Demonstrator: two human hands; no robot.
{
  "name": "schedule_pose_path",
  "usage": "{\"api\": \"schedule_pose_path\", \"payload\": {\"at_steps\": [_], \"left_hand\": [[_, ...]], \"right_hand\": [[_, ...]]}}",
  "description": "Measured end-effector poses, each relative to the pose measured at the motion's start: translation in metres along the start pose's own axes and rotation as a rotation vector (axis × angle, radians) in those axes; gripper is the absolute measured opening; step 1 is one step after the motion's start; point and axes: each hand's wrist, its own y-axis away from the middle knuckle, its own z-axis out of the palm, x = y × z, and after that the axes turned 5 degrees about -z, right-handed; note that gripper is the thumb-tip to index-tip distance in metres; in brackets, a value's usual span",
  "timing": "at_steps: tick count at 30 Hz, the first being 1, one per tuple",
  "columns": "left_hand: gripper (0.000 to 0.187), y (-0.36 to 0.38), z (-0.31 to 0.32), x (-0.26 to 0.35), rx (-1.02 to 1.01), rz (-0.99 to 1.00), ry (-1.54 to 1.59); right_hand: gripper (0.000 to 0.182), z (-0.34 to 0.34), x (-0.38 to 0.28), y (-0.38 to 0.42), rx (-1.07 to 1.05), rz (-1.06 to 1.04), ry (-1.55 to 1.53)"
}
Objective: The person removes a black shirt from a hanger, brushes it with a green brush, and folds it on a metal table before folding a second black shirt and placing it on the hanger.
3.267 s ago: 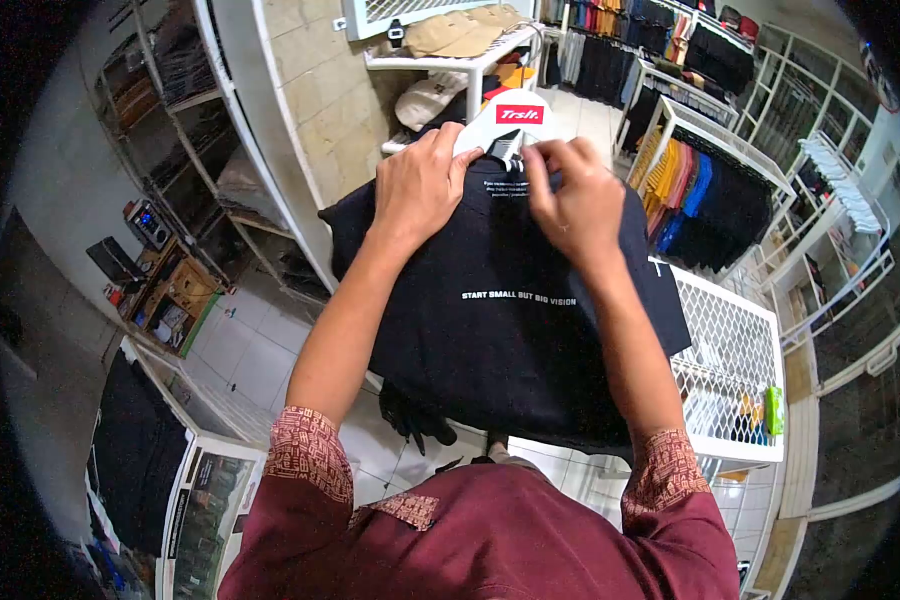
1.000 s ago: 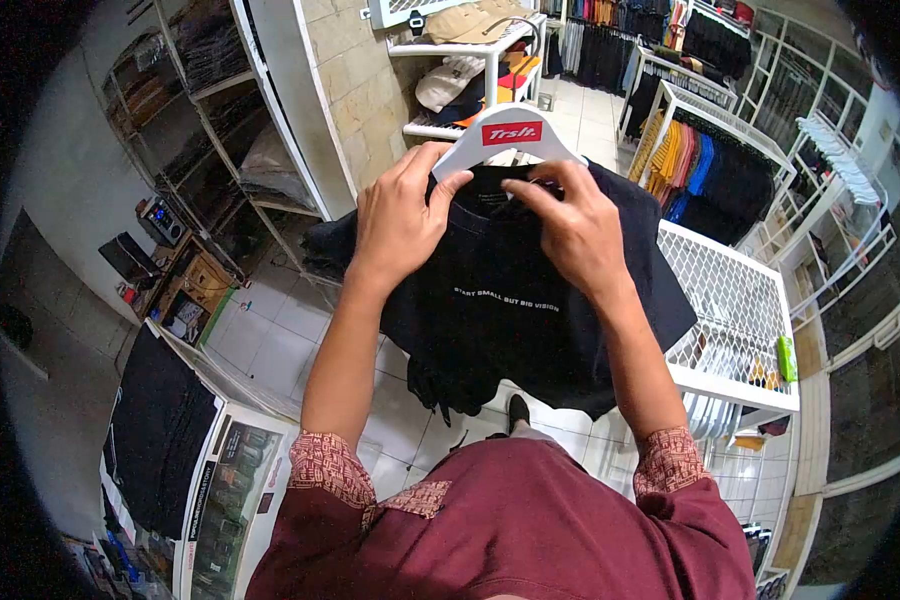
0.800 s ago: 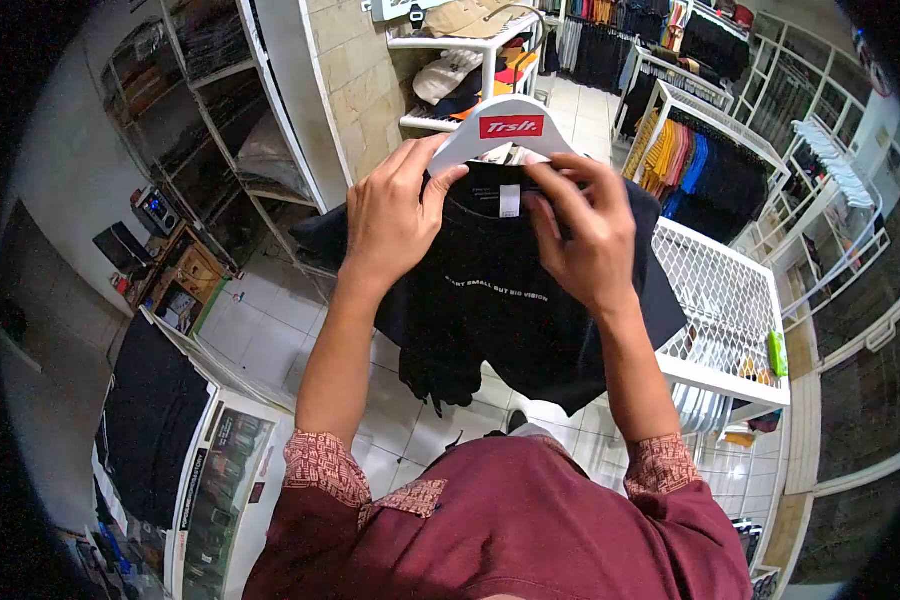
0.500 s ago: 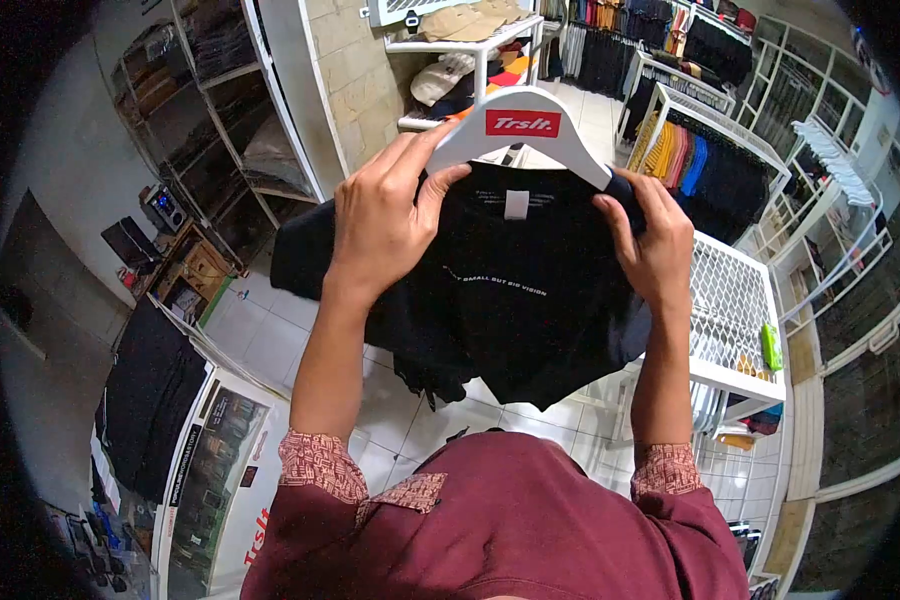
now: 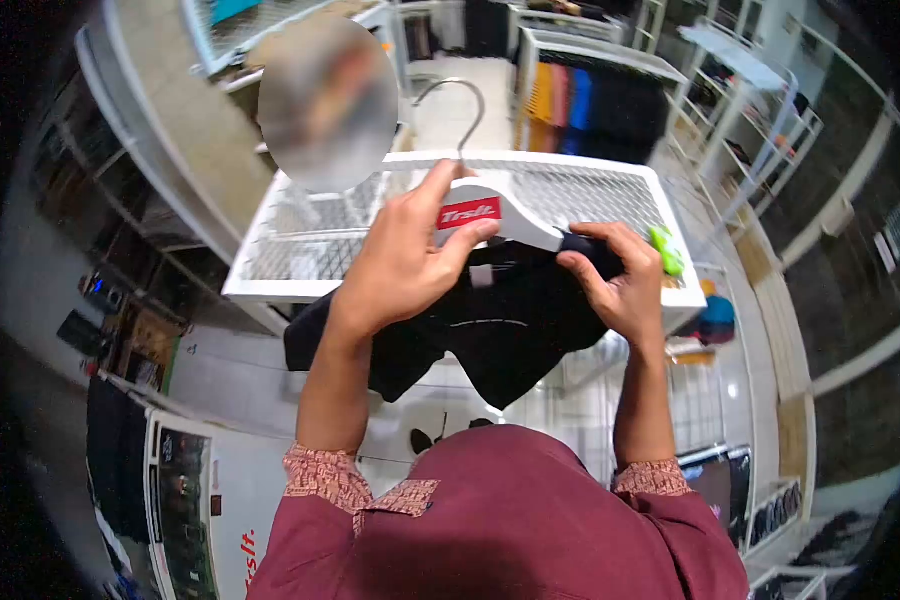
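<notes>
Left fingers [image 5: 425, 202] grasp a white hanger [image 5: 522, 222], hiding one side from me; right fingers [image 5: 615, 236] pinch the black shirt [image 5: 500, 362] around its other end. Between them, its long axis slants down rightward, hook [image 5: 483, 106] pointing away from the holder. Below, the chest print [image 5: 488, 323] is too blurred to read.

green item [image 5: 665, 252] on mesh table [image 5: 602, 190]

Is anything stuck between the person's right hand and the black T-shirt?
Nothing visible is in the way: the right hand already pinches the black T-shirt at its shoulder, beside the white hanger.
</notes>
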Motion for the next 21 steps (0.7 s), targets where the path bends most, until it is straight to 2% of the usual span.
{"api": "schedule_pose_path", "payload": {"at_steps": [2, 3, 4, 5, 8, 10, 11, 14, 15, 17, 18, 20, 21], "left_hand": [[0.032, 0.0, 0.032, 0.016, -0.081, -0.077, 0.115], [0.031, 0.0, 0.051, 0.014, -0.08, -0.039, 0.134], [0.031, 0.001, 0.065, 0.018, -0.103, -0.059, 0.115], [0.03, 0.001, 0.077, 0.023, -0.12, -0.079, 0.088], [0.031, 0.003, 0.099, 0.034, -0.196, -0.182, 0.059], [0.03, 0.011, 0.107, 0.034, -0.173, -0.202, 0.053], [0.03, 0.014, 0.109, 0.034, -0.155, -0.211, 0.044], [0.032, 0.025, 0.105, 0.04, -0.142, -0.315, -0.037], [0.032, 0.03, 0.101, 0.04, -0.132, -0.358, -0.064], [0.031, 0.043, 0.095, 0.034, -0.041, -0.352, -0.056], [0.03, 0.049, 0.089, 0.033, -0.023, -0.402, -0.073], [0.027, 0.064, 0.074, 0.032, 0.04, -0.458, -0.113], [0.027, 0.074, 0.069, 0.027, 0.069, -0.487, -0.132]], "right_hand": [[0.024, -0.03, 0.024, 0.022, 0.02, 0.159, -0.1], [0.023, -0.043, 0.041, 0.031, 0.05, 0.247, -0.135], [0.029, -0.057, 0.062, 0.042, 0.079, 0.284, -0.164], [0.034, -0.064, 0.084, 0.051, 0.202, 0.374, -0.205], [0.037, -0.087, 0.158, 0.075, 0.205, 0.482, -0.062], [0.046, -0.087, 0.189, 0.079, 0.025, 0.401, 0.43], [0.046, -0.083, 0.201, 0.078, 0.013, 0.39, 0.414], [0.067, -0.069, 0.22, 0.074, -0.274, 0.522, 0.673], [0.067, -0.067, 0.224, 0.073, -0.29, 0.505, 0.649], [0.068, -0.062, 0.234, 0.071, -0.41, 0.621, 0.609], [0.066, -0.059, 0.237, 0.076, -0.361, 0.542, 0.591], [0.061, -0.047, 0.218, 0.078, -0.088, 0.384, 0.448], [0.061, -0.045, 0.187, 0.071, -0.059, 0.378, 0.333]]}}
